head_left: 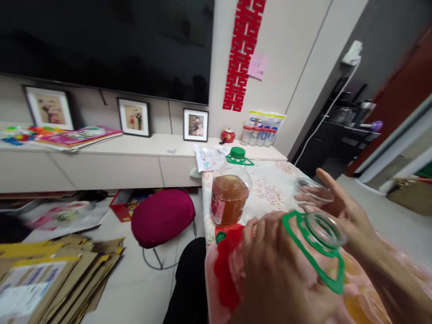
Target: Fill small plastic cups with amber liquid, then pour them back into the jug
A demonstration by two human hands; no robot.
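My left hand (280, 270) is closed around the upper body of a large clear plastic bottle, whose open mouth (326, 228) carries a green carrying handle (332, 281). My right hand (351, 216) is just behind the mouth, its fingers curled about a clear drinking glass (312, 191) lying tilted in the grip; one finger sticks out. A green cap (220, 237) lies on the table left of my left hand. Beyond it stands a second big bottle (231, 198) of amber liquid, capped in green. Much of the held bottle is hidden by my left hand.
A flowered cloth covers the table (266, 189). A red scalloped piece (227, 270) lies on it, and amber liquid (364, 306) shows at lower right. A maroon stool (164, 216) and flattened cartons (60, 279) are at left. The TV cabinet (141, 166) runs behind.
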